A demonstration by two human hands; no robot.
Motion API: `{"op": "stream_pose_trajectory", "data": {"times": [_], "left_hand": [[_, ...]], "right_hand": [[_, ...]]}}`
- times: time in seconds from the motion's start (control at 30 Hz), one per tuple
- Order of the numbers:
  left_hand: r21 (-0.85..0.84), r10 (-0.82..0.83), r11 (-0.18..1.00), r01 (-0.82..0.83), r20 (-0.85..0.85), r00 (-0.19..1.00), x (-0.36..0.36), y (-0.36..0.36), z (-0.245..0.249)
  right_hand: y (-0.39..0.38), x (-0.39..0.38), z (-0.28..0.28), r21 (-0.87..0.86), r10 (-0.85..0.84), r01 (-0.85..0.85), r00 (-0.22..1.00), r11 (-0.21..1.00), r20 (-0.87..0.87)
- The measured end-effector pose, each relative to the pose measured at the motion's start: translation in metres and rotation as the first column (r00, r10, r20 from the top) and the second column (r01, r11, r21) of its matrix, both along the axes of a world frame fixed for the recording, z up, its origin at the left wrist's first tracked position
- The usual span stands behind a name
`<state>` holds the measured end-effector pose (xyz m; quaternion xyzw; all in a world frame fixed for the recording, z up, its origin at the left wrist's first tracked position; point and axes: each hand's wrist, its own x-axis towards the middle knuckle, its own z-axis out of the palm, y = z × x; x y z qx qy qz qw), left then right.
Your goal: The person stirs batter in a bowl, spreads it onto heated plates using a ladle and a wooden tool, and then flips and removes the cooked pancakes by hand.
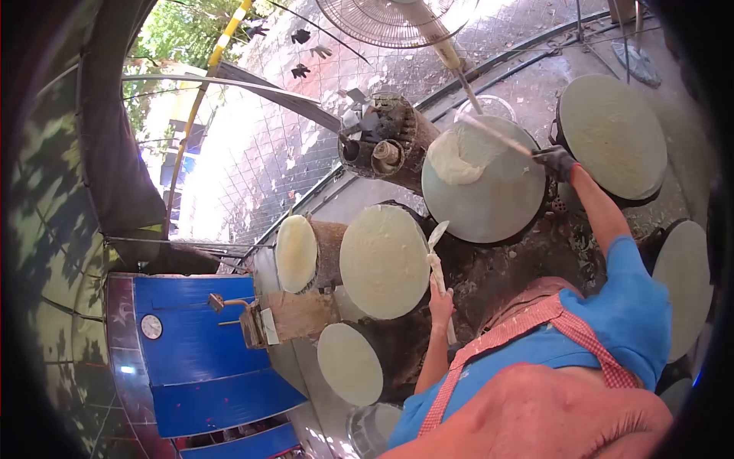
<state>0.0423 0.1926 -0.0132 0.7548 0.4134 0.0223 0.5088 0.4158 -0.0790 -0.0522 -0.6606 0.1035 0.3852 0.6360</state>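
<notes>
My right hand, in a dark glove, grips a wooden stick whose far end is blurred over a round griddle. A thick pale smear of batter covers the upper left of that griddle. My bare left hand is closed around the handle of a batter-coated spatula, its pale flat end pointing up beside another griddle. On that neighbouring griddle lies a thin round sheet of batter, which fills nearly the whole plate.
More round griddles stand around me: one coated at upper right, one at far left, one at lower left and one at right. A fan and a rusty drum stand ahead. A wooden board lies left.
</notes>
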Motion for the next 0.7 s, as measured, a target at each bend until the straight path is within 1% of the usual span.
{"op": "stream_pose_trajectory", "data": {"times": [0.03,0.07,0.1,0.13,0.17,0.23,0.27,0.3,0.33,0.37,0.4,0.43,0.47,0.5,0.53,0.57,0.6,0.63,0.67,0.7], "left_hand": [[-0.027,0.021,0.999,-0.021,0.026,0.999,-0.003,-0.001,-0.002],[-0.026,0.032,0.999,-0.031,0.013,0.999,-0.005,0.0,0.001],[-0.043,0.034,0.999,-0.033,0.018,0.999,-0.003,0.001,0.0],[-0.065,0.041,0.997,-0.039,0.023,0.999,-0.005,-0.001,0.001],[-0.072,0.063,0.996,-0.061,0.021,0.998,-0.009,-0.005,0.006],[-0.257,0.108,0.962,-0.093,0.042,0.993,-0.017,-0.016,0.021],[-0.245,0.141,0.961,-0.125,0.048,0.989,-0.023,-0.024,0.023],[-0.238,0.154,0.961,-0.139,0.046,0.987,-0.029,-0.03,0.027],[-0.35,0.196,0.922,-0.165,0.054,0.979,-0.037,-0.038,0.031],[-0.461,0.238,0.868,-0.187,0.054,0.97,-0.045,-0.046,0.032],[-0.515,0.256,0.837,-0.186,0.068,0.964,-0.053,-0.051,0.024],[-0.516,0.263,0.833,-0.202,0.048,0.964,-0.06,-0.055,0.016],[-0.566,0.279,0.796,-0.212,0.034,0.96,-0.069,-0.059,0.009],[-0.618,0.298,0.756,-0.217,0.029,0.954,-0.076,-0.06,-0.001],[-0.633,0.305,0.746,-0.204,0.053,0.951,-0.086,-0.062,-0.013],[-0.64,0.326,0.737,-0.217,0.056,0.944,-0.097,-0.063,-0.024],[-0.619,0.31,0.758,-0.205,0.065,0.948,-0.106,-0.066,-0.033],[-0.59,0.294,0.784,-0.195,0.075,0.953,-0.11,-0.069,-0.033],[-0.513,0.248,0.832,-0.211,0.004,0.969,-0.114,-0.071,-0.031],[-0.508,0.259,0.833,-0.22,0.005,0.966,-0.115,-0.074,-0.027]], "right_hand": [[0.012,-0.006,-0.001,0.015,0.112,-0.114,0.99,0.993,0.088],[0.022,-0.012,-0.005,0.023,0.223,-0.23,0.959,0.973,0.177],[0.024,-0.019,-0.018,0.021,0.236,-0.243,0.956,0.97,0.172],[0.018,-0.03,-0.037,0.102,0.273,-0.36,0.838,0.928,0.473],[0.01,-0.022,-0.05,0.068,0.334,-0.419,0.802,0.905,0.496],[-0.008,-0.005,-0.075,0.0,0.445,-0.528,0.715,0.849,0.539],[-0.011,0.011,-0.072,0.002,0.388,-0.43,0.816,0.903,0.429],[-0.003,0.022,-0.072,-0.002,0.358,-0.383,0.861,0.924,0.361],[0.004,0.034,-0.072,-0.007,0.319,-0.332,0.901,0.943,0.293],[0.014,0.038,-0.06,-0.046,0.344,-0.345,0.897,0.937,0.277],[0.022,0.037,-0.044,-0.075,0.394,-0.39,0.87,0.918,0.297],[0.029,0.03,-0.034,-0.098,0.46,-0.456,0.819,0.885,0.343],[0.032,0.023,-0.034,-0.122,0.531,-0.532,0.742,0.838,0.409],[0.031,0.018,-0.04,-0.146,0.587,-0.605,0.638,0.782,0.499],[0.022,0.011,-0.048,-0.175,0.603,-0.672,0.48,0.72,0.638],[0.012,0.007,-0.052,-0.186,0.578,-0.707,0.367,0.682,0.729],[0.004,0.005,-0.048,-0.176,0.569,-0.717,0.353,0.675,0.743],[0.003,0.008,-0.04,-0.161,0.58,-0.708,0.402,0.687,0.708],[0.009,0.017,-0.032,-0.148,0.59,-0.681,0.48,0.717,0.65],[0.017,0.023,-0.019,-0.148,0.595,-0.645,0.559,0.75,0.578]]}}
